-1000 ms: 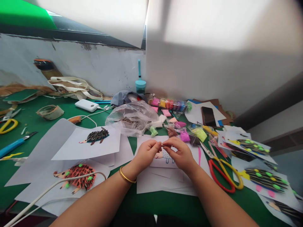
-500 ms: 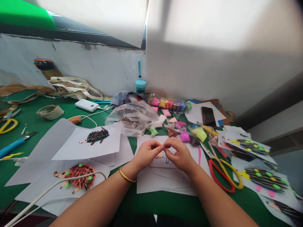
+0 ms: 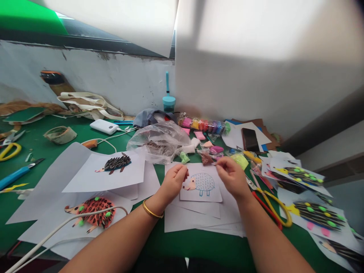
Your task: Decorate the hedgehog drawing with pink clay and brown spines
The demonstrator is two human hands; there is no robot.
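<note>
Both arms reach in from the near edge of the green worktop, one on each side of the small white card with a blue hedgehog drawing. The card lies flat on bigger white sheets. The left hand, with a shiny gold bangle on its wrist, is curled by the card's left side, fingers pinched together. The right hand is bent in above its right side, finger and thumb pinched too. I can't tell if either holds a tiny bit. The red and yellow scissors lie right of the card. Past it is the little clear bag of brown clay, near the right fingertips.
</note>
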